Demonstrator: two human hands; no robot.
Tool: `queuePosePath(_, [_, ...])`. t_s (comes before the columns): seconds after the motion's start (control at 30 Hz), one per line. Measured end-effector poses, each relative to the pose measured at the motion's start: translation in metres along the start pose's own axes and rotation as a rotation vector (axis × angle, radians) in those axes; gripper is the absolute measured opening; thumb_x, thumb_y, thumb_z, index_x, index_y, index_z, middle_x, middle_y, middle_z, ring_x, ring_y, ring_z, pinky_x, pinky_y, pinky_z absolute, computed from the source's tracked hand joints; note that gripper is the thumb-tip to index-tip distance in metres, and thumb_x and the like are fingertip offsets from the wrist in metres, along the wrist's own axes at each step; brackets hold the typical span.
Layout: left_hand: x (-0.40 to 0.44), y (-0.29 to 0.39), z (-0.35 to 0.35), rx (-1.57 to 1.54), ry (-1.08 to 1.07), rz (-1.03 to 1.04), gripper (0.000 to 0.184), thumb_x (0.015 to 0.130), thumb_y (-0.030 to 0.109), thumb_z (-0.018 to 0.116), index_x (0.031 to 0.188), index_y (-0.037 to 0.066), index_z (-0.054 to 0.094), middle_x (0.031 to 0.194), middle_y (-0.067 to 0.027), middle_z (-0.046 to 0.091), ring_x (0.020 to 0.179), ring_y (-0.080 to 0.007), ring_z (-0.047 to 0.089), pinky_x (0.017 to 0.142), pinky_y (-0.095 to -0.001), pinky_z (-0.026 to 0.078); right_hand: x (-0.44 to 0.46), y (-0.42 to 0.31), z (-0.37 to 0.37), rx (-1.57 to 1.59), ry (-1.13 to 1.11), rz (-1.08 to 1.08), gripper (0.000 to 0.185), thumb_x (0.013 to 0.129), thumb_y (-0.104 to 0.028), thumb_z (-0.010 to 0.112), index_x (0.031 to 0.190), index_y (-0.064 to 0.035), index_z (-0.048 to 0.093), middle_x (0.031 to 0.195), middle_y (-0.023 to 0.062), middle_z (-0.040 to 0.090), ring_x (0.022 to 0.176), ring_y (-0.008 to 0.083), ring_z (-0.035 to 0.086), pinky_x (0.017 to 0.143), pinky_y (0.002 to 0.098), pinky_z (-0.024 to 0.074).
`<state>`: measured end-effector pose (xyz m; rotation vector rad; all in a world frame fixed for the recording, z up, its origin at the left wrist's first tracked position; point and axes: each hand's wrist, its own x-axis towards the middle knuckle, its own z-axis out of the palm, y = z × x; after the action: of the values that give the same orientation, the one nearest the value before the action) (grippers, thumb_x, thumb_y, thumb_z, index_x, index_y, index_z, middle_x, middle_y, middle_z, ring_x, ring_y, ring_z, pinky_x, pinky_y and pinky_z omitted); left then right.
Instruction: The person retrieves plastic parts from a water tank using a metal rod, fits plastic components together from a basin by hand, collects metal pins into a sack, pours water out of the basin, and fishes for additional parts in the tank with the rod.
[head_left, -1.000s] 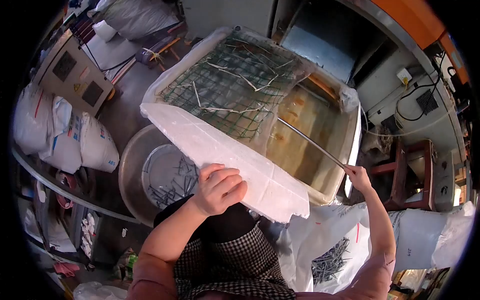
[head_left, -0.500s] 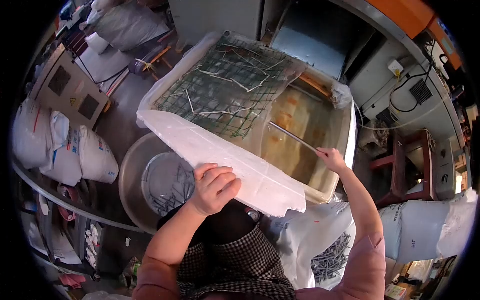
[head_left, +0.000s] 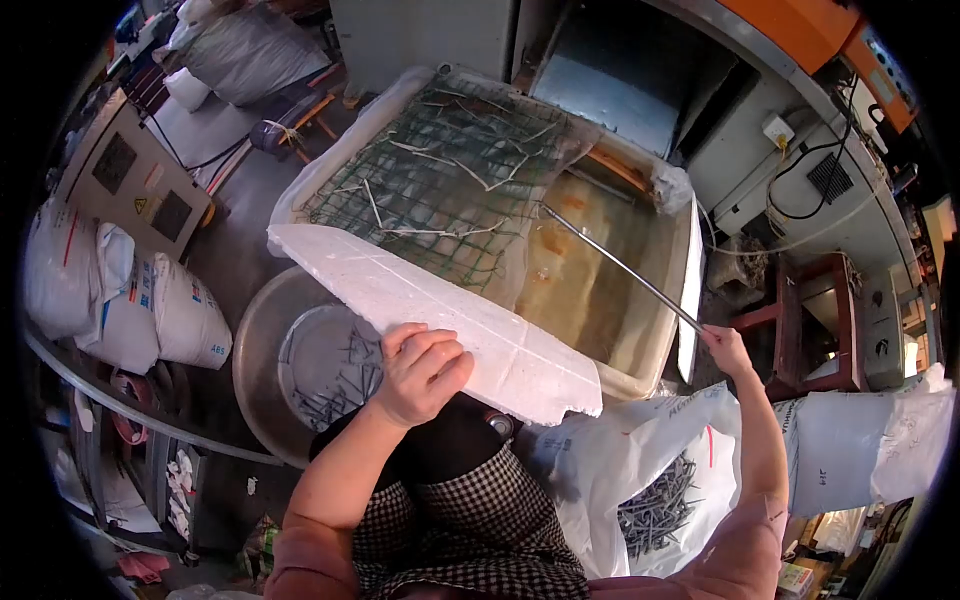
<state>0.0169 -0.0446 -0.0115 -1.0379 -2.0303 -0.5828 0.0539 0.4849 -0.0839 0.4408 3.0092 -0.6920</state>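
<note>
My right hand [head_left: 727, 350] is closed round the near end of a thin metal rod [head_left: 630, 268]. The rod slants over the murky water of a white tub [head_left: 645, 383], its far tip near the edge of a green mesh [head_left: 470, 150] that covers the left side. My left hand [head_left: 425, 370] rests curled on the near edge of a white foam board [head_left: 500, 345] along the front of the tub. Its fingers are bent inward, and what they hold, if anything, is hidden.
A large metal basin [head_left: 262, 390] with dark, thin pieces stands left of my knees. An open white sack [head_left: 600, 480] of similar grey pieces is at right. Filled sacks [head_left: 190, 310] stand at far left; a dark red frame [head_left: 785, 330] stands right of the tub.
My right hand has moved right and toward me, drawing the rod along, so more of its length shows. My left hand stays on the foam board.
</note>
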Motion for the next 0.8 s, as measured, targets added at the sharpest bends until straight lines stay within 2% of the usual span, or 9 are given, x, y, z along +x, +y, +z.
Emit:
queuePosePath(0.1, [-0.003, 0.0, -0.001, -0.002, -0.004, -0.012, 0.011, 0.066, 0.009, 0.06, 0.077, 0.01, 0.059, 0.076, 0.0001, 0.057, 0.078, -0.016, 0.057, 0.085, -0.0349, 0.034, 0.021, -0.012, 0.021, 0.004, -0.072, 0.013, 0.028, 0.084, -0.023, 0.059, 0.101, -0.001, 0.063, 0.077, 0.0235, 0.062, 0.072, 0.0254, 0.064, 0.068, 0.0334, 0.0479])
queuePosePath(0.27, [-0.005, -0.002, -0.002, 0.003, -0.014, -0.009, 0.011, 0.066, 0.01, 0.061, 0.077, 0.011, 0.059, 0.076, 0.0011, 0.057, 0.079, -0.015, 0.057, 0.085, -0.0342, 0.034, 0.054, -0.011, 0.048, 0.008, -0.078, -0.066, 0.028, 0.084, -0.024, 0.059, 0.101, -0.0014, 0.063, 0.076, 0.0204, 0.064, 0.068, 0.0233, 0.063, 0.066, 0.0321, 0.0477])
queuePosePath(0.33, [-0.005, -0.004, -0.003, 0.029, -0.031, 0.014, 0.008, 0.069, 0.013, 0.059, 0.076, 0.014, 0.058, 0.08, 0.0027, 0.056, 0.084, -0.0128, 0.056, 0.085, -0.0325, 0.035, 0.064, -0.026, 0.052, 0.091, -0.146, 0.038, 0.028, 0.084, -0.024, 0.06, 0.101, -0.0016, 0.064, 0.075, 0.0182, 0.064, 0.067, 0.0208, 0.061, 0.067, 0.0316, 0.0477])
queuePosePath(0.37, [-0.005, -0.004, -0.002, 0.031, -0.031, 0.008, 0.008, 0.069, 0.013, 0.059, 0.076, 0.014, 0.058, 0.08, 0.0027, 0.056, 0.084, -0.0128, 0.056, 0.085, -0.0325, 0.035, 0.075, -0.02, 0.062, 0.082, -0.175, 0.037, 0.028, 0.083, -0.024, 0.06, 0.101, -0.0018, 0.064, 0.073, 0.0175, 0.064, 0.066, 0.0181, 0.06, 0.066, 0.0309, 0.0474])
queuePosePath(0.47, [-0.003, -0.005, 0.0, 0.046, -0.019, 0.033, 0.008, 0.068, 0.012, 0.06, 0.076, 0.014, 0.058, 0.08, 0.0029, 0.056, 0.084, -0.0124, 0.056, 0.085, -0.032, 0.036, 0.102, -0.019, 0.085, 0.061, -0.195, -0.013, 0.028, 0.083, -0.024, 0.061, 0.101, -0.0021, 0.064, 0.074, 0.0183, 0.064, 0.067, 0.0181, 0.06, 0.066, 0.031, 0.0473])
queuePosePath(0.5, [-0.002, -0.006, 0.0, 0.038, -0.017, 0.034, 0.008, 0.068, 0.012, 0.06, 0.075, 0.014, 0.058, 0.08, 0.0029, 0.056, 0.084, -0.0124, 0.056, 0.085, -0.0316, 0.036, 0.108, -0.026, 0.092, 0.09, -0.177, -0.065, 0.029, 0.083, -0.025, 0.061, 0.101, -0.0029, 0.064, 0.075, 0.0186, 0.064, 0.067, 0.0183, 0.06, 0.065, 0.0313, 0.0473])
queuePosePath(0.8, [-0.001, -0.009, 0.004, -0.014, 0.001, 0.022, 0.011, 0.066, 0.008, 0.061, 0.076, 0.013, 0.06, 0.077, 0.0025, 0.058, 0.079, -0.0133, 0.057, 0.085, -0.0319, 0.034, 0.13, -0.096, 0.126, 0.184, -0.214, -0.064, 0.027, 0.084, -0.025, 0.06, 0.102, -0.0053, 0.064, 0.072, 0.0161, 0.063, 0.063, 0.0166, 0.058, 0.063, 0.0308, 0.047])
